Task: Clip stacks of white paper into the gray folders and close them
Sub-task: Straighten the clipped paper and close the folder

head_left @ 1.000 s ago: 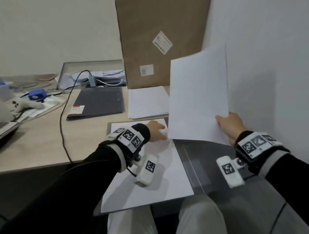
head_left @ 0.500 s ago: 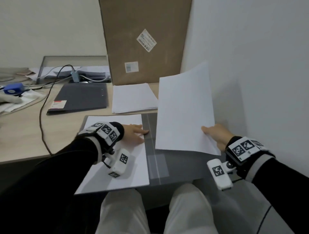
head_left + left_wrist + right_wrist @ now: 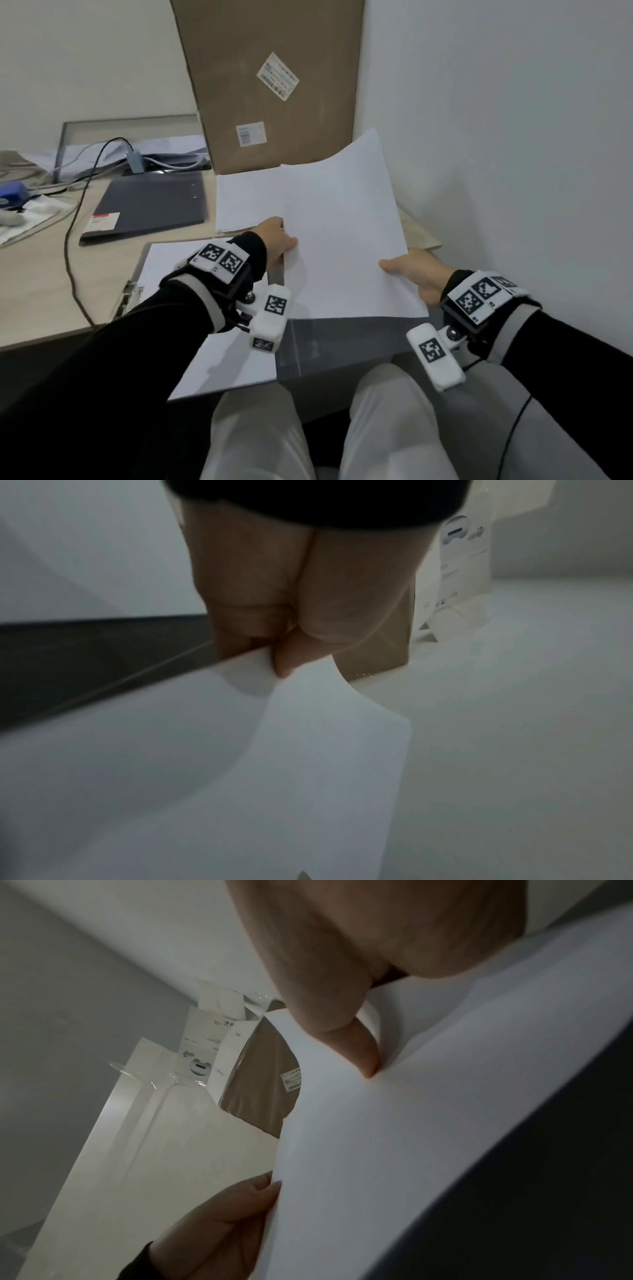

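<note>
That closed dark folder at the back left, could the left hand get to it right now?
Probably, but not straight away: the left hand is pinching the paper. The way to the folder looks free, only a cable lying beside it.

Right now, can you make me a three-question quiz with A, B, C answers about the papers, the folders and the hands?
1. Where does the closed dark gray folder lie?
A. on the person's lap
B. on the wooden desk, left of the flat pile of white paper
C. on top of the tall brown cardboard box

2. How many hands hold the lifted white paper stack?
A. none
B. one
C. two

3. How is the gray folder nearest the person?
A. lying open
B. shut
C. standing upright

Answers:
1 B: it lies on the desk beside that pile.
2 C: the left hand and the right hand each pinch an edge.
3 A: its inside shows, with white sheets on its left half.
</note>
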Demonstrator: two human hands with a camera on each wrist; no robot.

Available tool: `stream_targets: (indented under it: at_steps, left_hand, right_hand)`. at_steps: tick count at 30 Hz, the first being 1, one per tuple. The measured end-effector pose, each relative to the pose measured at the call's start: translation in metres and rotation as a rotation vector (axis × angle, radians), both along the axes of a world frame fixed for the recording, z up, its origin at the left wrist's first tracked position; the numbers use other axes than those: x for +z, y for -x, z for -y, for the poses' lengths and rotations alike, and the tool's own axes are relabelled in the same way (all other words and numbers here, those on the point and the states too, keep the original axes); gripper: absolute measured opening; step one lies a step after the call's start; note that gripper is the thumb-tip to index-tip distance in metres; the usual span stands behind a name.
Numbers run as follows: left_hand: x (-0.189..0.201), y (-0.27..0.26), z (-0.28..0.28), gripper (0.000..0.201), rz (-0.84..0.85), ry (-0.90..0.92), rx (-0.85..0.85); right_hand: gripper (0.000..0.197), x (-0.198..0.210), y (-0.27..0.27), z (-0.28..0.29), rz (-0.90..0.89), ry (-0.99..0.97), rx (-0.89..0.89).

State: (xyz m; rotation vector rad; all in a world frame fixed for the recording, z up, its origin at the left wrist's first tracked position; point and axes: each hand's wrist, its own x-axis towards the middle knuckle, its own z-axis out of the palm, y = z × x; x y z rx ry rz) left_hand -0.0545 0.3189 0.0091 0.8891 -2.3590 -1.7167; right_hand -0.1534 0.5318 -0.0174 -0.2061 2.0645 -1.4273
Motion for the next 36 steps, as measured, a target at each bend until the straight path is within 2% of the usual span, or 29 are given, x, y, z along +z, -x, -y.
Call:
stream_targets:
  at_steps: [2,4,6,8,10,12,15,18,21,24,32,36]
  left_hand:
    - [-0.003,0.003,-0.004,0.043,0.04,0.029,-0.005]
    - [-0.011,-0.001,-0.008,0.042,0.049,-0.012,-0.028]
    - [-0.023,-0.007,-0.012,0.033,0.082,-0.054,-0.047]
    - [-0.032,-0.012,-0.015,0.019,0.156,-0.066,-0.091]
    - [-0.035,-0.012,-0.014,0.012,0.169,-0.019,-0.107]
    - [-0.031,-0.008,-0.008,0.017,0.155,0.115,-0.063]
    - [-0.03,-0.003,0.007,0.05,0.175,0.341,-0.035]
    - [-0.032,0.002,0.007,0.058,0.198,0.384,-0.09]
    - [-0.035,0.007,0.004,0.054,0.256,0.469,-0.145]
    - [-0.035,0.01,0.003,0.045,0.303,0.525,-0.198]
    - [-0.037,0.008,0.009,0.057,0.374,0.612,-0.253]
    - [-0.036,0.009,0.01,0.043,0.382,0.603,-0.258]
  right_hand:
    - [0.035,-0.003,0.004,-0.012,0.021,0.025,0.016]
    - [0.03,-0.005,0.01,-0.025,0.028,0.06,0.008]
    - [0.02,-0.009,0.015,-0.036,0.002,0.037,-0.029]
    - [0.01,-0.015,0.019,-0.042,-0.021,-0.071,-0.035]
    - [0.021,-0.021,0.021,-0.047,-0.029,-0.177,-0.042]
    - [0.024,-0.023,0.022,-0.049,-0.031,-0.216,-0.042]
    - [0.019,-0.022,0.023,-0.049,-0.025,-0.248,-0.028]
    - [0.015,-0.021,0.024,-0.049,-0.01,-0.268,-0.017]
    - [0.004,-0.021,0.026,-0.051,0.021,-0.29,-0.005]
    - [0.005,-0.021,0.028,-0.056,0.047,-0.292,-0.009]
    - [0.01,-0.019,0.027,-0.053,0.091,-0.259,-0.05]
    - [0.003,-0.012,0.027,-0.041,0.078,-0.268,-0.066]
